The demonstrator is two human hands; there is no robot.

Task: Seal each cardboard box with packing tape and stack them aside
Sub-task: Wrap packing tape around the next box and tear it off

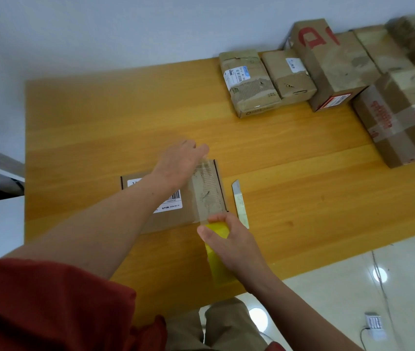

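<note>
Left hand (178,165) pinches tape (206,178) at the box's (173,219) far edge, right hand (231,243) wraps the yellow roll (218,230) at its near edge

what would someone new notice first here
The two hands in the middle: the right hand grips a yellow tape dispenser at the near edge of a flat cardboard box, the left hand at its far edge, clear tape stretched between. A pile of taped boxes sits far right.
</note>
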